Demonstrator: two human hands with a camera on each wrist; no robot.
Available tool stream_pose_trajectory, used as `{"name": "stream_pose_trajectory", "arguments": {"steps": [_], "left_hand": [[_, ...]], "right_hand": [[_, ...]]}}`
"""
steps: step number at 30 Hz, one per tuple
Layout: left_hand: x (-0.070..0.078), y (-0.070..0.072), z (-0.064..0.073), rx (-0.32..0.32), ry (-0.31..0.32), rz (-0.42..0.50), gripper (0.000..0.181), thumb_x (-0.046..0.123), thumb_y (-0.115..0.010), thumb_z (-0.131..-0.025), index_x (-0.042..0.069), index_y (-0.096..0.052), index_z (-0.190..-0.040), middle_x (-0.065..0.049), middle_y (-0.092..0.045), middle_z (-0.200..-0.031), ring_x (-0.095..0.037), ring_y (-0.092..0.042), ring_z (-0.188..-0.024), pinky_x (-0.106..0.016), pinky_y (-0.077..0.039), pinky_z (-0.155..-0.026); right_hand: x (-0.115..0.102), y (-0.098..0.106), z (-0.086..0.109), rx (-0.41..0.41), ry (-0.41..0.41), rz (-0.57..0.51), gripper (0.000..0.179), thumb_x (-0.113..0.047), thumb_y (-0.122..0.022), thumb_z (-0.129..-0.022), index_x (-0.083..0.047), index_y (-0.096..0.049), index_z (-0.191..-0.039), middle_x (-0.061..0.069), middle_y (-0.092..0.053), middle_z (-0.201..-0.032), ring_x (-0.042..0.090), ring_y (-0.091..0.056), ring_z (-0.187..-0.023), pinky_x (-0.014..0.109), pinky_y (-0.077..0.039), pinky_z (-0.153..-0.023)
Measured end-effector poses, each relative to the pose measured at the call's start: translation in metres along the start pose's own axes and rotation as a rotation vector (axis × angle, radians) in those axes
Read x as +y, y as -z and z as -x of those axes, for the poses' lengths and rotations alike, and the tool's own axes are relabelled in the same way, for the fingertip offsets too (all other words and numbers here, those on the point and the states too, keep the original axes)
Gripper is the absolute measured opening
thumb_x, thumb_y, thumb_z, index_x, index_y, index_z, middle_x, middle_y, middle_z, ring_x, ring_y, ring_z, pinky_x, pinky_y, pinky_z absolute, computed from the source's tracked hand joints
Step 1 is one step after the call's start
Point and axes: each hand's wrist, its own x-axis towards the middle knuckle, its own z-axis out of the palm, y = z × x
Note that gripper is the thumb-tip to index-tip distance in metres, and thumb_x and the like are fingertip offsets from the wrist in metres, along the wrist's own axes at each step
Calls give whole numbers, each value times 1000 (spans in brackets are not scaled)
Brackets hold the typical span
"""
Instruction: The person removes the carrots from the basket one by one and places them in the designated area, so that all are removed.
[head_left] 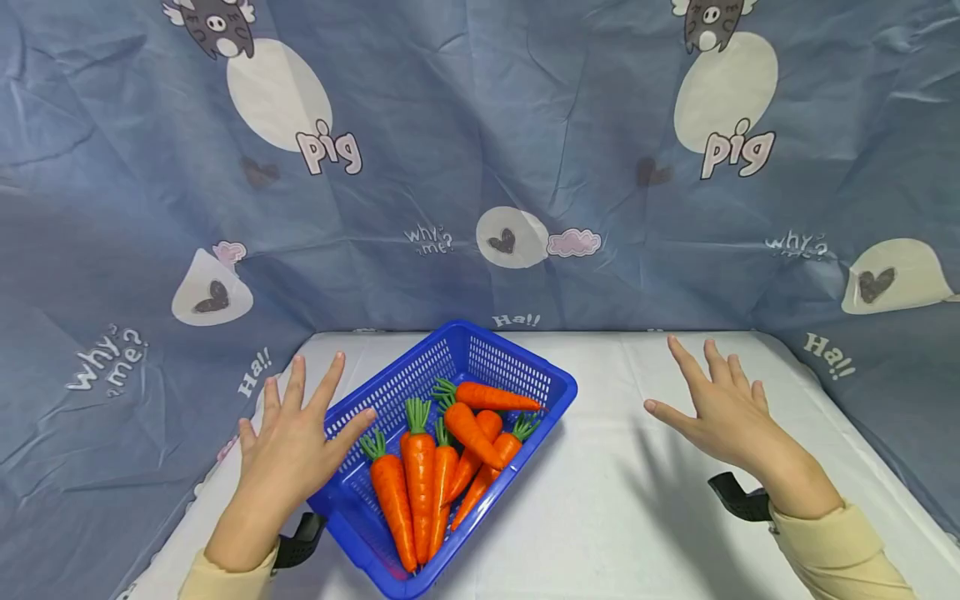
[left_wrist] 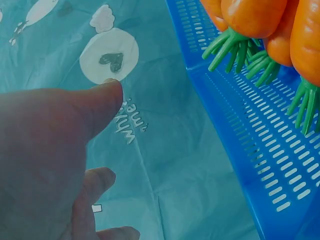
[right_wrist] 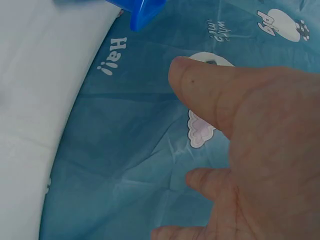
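Note:
In the head view a blue plastic basket (head_left: 551,379) with slotted walls stands on the white table, turned at an angle. Several orange carrots (head_left: 420,483) with green stubs of stalk lie in it, mostly toward its near and right side. My left hand (head_left: 288,446), fingers spread, hovers by the basket's left side and holds nothing. Well to the right of the basket my right hand (head_left: 727,412) is held over the table, its fingers spread too and nothing in it. The left wrist view shows the left thumb (left_wrist: 107,100) apart from the basket wall (left_wrist: 215,115).
A white-covered table (head_left: 592,517) lies under the basket, and the right arm casts a shadow on it. Blue cloth (head_left: 420,167) printed with pigs and words hangs behind and at both sides. Each wrist wears a black camera mount (head_left: 742,498).

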Motion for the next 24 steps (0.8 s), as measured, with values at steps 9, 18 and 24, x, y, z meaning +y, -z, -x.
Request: {"name": "stream_pose_trajectory", "arguments": {"steps": [9, 18, 24], "left_hand": [[-8, 3, 0, -3, 2, 12, 96, 78, -52, -99, 32, -14, -174, -31, -3, -177, -70, -11, -155, -97, -10, -108], [-16, 7, 2, 30, 4, 8, 92, 71, -56, -101, 28, -19, -173, -37, -15, -173, -68, -25, -152, -98, -25, -100], [-24, 10, 2, 30, 14, 9, 92, 74, -52, -101, 27, -20, -173, -39, -22, -169, -73, -36, -142, -94, -35, -98]], "right_hand": [[-5, 1, -3, -13, 19, 7, 103, -63, -65, -101, -18, -9, -174, 46, -4, -170, 77, -4, -150, 91, -7, -114], [-14, -1, -9, -11, 60, 50, 100, -60, -67, -101, -13, -16, -173, 46, -14, -168, 78, -17, -148, 90, -20, -112], [-20, -3, -12, -12, 88, 57, 99, -59, -67, -101, -10, -20, -172, 46, -20, -167, 77, -27, -144, 87, -28, -111]]}}
